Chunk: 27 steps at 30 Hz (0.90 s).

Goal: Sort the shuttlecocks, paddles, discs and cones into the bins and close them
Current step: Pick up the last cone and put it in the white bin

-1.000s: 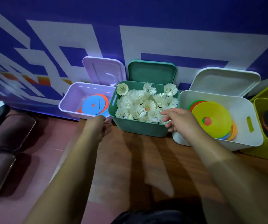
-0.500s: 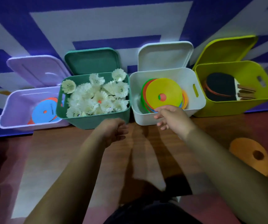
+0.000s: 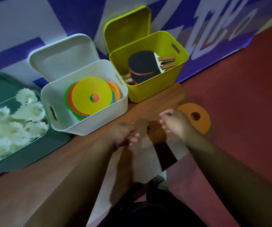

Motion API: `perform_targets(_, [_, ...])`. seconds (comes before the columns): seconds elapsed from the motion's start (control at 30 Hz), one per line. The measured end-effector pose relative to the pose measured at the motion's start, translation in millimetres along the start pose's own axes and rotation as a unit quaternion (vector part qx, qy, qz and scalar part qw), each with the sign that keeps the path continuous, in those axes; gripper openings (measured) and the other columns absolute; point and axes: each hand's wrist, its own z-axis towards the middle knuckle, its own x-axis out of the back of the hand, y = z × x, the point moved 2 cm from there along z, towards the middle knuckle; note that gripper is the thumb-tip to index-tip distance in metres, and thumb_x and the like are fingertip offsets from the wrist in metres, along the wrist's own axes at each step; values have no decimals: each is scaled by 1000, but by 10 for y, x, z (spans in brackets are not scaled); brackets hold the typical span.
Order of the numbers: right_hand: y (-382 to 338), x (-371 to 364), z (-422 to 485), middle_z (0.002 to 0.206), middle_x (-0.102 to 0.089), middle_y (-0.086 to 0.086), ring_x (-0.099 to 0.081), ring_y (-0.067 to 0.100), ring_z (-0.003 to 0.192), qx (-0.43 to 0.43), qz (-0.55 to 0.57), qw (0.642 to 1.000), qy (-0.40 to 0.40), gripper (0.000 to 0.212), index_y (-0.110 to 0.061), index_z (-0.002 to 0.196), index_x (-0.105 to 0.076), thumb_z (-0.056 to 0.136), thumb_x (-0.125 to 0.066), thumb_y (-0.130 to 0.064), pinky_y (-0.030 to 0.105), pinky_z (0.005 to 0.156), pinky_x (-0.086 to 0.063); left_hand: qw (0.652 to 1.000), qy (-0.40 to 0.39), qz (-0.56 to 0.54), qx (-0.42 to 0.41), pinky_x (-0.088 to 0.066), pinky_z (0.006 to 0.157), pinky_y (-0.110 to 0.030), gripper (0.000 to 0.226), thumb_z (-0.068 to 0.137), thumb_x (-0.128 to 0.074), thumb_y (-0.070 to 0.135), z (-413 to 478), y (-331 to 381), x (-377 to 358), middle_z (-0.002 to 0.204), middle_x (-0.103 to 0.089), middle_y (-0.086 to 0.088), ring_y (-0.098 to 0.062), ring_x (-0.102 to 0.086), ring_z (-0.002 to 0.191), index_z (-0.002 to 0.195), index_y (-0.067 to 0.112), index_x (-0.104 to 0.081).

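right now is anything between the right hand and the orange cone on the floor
Nothing visible. The right hand hangs, empty, just left of the orange cone, partly overlapping its near edge. The cone lies alone on the floor, apart from the white bin.

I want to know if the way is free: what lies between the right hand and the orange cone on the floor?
Nothing, by the head view. The right hand overlaps the near edge of the orange cone; whether it touches is unclear.

White bin (image 3: 89,126): yellow cone (image 3: 89,94) topmost. Lime bin (image 3: 155,86): black paddle (image 3: 141,66). Teal bin (image 3: 33,154): white shuttlecocks (image 3: 9,128). Floor: orange cone (image 3: 200,118).
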Motion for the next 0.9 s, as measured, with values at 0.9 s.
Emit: perform_targets(0.9, [-207,953,337,63,-54,-1,-54,16,56,99,-10,988,-117,23,-28,85,-69,100,-65,-45,29,52,-50,855,182,310,-374,-50,103,-35,51,91,-76,18,-116,819,-613,123,-55,-2,-18,-60,111,138,36,-64])
